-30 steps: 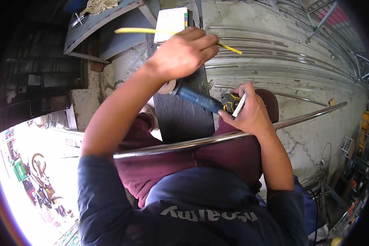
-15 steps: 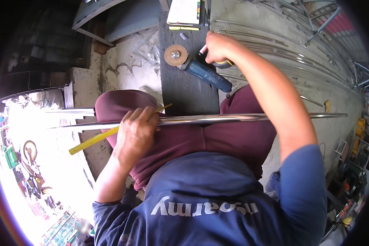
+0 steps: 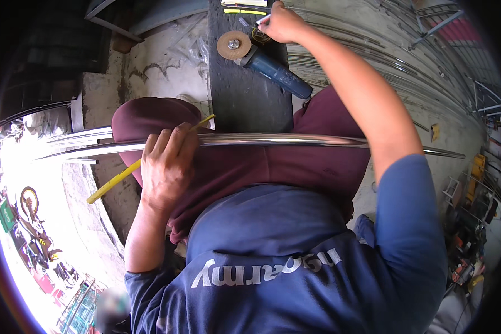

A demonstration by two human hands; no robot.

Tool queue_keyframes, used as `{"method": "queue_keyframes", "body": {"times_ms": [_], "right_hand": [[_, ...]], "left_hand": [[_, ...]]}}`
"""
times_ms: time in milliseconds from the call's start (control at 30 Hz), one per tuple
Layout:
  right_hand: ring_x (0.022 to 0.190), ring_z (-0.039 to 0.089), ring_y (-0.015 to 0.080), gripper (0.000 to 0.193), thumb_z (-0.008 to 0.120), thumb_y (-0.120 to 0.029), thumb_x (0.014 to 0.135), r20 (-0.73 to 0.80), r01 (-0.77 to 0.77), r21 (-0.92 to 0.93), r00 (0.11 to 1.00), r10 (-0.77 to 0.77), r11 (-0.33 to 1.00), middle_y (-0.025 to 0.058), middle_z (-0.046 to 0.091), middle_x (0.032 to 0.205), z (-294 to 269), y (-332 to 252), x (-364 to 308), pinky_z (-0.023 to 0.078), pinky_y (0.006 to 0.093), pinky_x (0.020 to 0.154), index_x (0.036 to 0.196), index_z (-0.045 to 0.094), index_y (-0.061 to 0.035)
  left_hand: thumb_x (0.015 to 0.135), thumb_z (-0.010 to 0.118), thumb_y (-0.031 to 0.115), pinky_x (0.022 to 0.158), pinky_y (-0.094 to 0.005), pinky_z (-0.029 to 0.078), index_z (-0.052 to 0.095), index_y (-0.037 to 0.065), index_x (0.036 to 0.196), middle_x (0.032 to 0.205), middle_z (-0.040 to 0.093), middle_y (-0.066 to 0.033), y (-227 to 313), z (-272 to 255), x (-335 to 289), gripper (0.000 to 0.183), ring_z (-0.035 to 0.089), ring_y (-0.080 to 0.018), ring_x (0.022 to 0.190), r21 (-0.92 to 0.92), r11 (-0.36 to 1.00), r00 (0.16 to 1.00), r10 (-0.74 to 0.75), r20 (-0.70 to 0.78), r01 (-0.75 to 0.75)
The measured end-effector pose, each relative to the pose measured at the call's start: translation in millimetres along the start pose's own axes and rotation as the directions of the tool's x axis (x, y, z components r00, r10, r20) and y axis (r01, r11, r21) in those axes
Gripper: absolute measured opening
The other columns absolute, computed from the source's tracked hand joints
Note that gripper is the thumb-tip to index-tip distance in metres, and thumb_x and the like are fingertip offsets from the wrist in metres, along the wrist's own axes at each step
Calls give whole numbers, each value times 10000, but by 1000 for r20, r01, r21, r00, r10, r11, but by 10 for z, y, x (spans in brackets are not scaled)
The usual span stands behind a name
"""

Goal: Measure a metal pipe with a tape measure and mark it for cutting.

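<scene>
A long shiny metal pipe (image 3: 284, 140) lies across my thighs. My left hand (image 3: 170, 167) is closed over it near my left knee, with a flat yellow strip (image 3: 114, 182) pinned slantwise under the same fingers. Farther out, my right hand (image 3: 284, 25) reaches over the dark board (image 3: 250, 108) and pinches a small white pen-like stick (image 3: 263, 19). Just below those fingers rests a round black and yellow tape measure (image 3: 260, 37), partly hidden. An angle grinder (image 3: 275, 72) with a brown disc (image 3: 234, 45) lies on the board between my knees and that hand.
At the board's far end are a yellow pen-like stick (image 3: 245, 11) and a pad, cut off by the frame. Several thin metal rods (image 3: 367, 47) lie on the floor to the right. More pipes (image 3: 80, 135) stick out left of my knee. A metal frame (image 3: 117, 22) stands at upper left.
My right hand has moved farther out and left along the board. The tape measure that was at its palm now rests on the board. My left hand keeps hold of the pipe and strip.
</scene>
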State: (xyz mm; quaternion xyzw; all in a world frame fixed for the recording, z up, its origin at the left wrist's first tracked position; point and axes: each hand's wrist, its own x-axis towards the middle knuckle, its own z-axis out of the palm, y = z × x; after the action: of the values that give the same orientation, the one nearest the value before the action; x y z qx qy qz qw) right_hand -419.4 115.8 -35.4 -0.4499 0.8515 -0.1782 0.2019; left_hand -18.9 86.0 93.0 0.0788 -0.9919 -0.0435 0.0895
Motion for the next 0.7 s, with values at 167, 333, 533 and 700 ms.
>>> {"method": "queue_keyframes", "body": {"times_ms": [167,333,533,700], "right_hand": [[810,669,338,527,720,-475,969,410,122,23,904,-121,992,155,645,841,-887,-656,-1587,518,454,735,1073,498,-8],[708,647,416,425,825,-256,891,171,245,-28,956,-237,969,172,603,720,-655,-679,-2357,486,486,675,997,481,-31],[737,627,467,398,814,-232,889,33,311,54,949,-313,949,186,600,714,-753,-969,-2233,457,524,661,1000,483,-42],[787,651,489,373,805,-197,891,24,271,-118,962,-270,955,216,651,782,-957,-1423,-2294,449,567,668,1021,486,-53]], "left_hand": [[807,698,82,772,-393,481,696,34,1058,1146,665,-86,-100,1,63,255,631,-244,930,28,1000,1000,15,-8,-15],[803,724,99,789,-391,486,692,38,1063,1147,651,-71,-187,9,146,269,635,-243,949,34,999,1000,11,-18,-10],[774,724,80,797,-407,495,692,49,1037,1064,625,-64,-286,-44,109,267,634,-255,934,58,997,990,-43,-132,51],[796,662,93,877,-403,512,690,79,1015,1081,636,-61,-447,-45,-39,221,653,-272,1001,88,979,980,-175,-89,183]]}}
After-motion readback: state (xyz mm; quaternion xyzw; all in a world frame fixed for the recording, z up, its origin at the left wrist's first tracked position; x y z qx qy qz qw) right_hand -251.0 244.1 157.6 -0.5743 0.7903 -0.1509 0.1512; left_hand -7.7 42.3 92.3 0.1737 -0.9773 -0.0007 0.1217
